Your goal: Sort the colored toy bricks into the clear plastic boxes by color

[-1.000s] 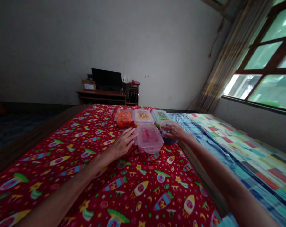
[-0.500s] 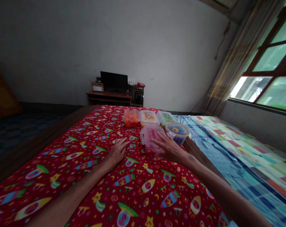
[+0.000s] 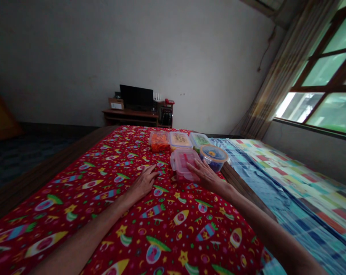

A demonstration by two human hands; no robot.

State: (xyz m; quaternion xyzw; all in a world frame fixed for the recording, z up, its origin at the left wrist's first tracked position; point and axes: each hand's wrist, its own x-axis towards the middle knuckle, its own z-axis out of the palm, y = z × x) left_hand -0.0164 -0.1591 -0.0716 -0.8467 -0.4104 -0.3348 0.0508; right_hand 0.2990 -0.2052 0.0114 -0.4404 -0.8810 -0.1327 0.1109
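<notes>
My right hand [image 3: 205,173] lies with spread fingers over the right side of a clear lidded food container [image 3: 182,162] with red contents. The fingers look to be touching its lid. My left hand [image 3: 146,180] rests on the red patterned cloth [image 3: 127,198] left of that container, apart from it, with its fingers stretched out. Behind stand a container of orange pieces [image 3: 159,141], one with pale contents and dark marks on its lid [image 3: 181,139], and one with green contents [image 3: 200,139]. A round container with a blue lid and orange rim [image 3: 213,153] sits beside the red one.
A bed or mat with a checked blue sheet [image 3: 264,191] adjoins the cloth-covered surface on the right. Against the far wall, a low desk [image 3: 129,112] carries a monitor [image 3: 136,96] and a cardboard box [image 3: 116,103]. A curtain [image 3: 270,95] hangs by the window.
The view has shifted slightly. My right hand stays on the red container with its fingers spread, and my left hand still rests on the cloth.
</notes>
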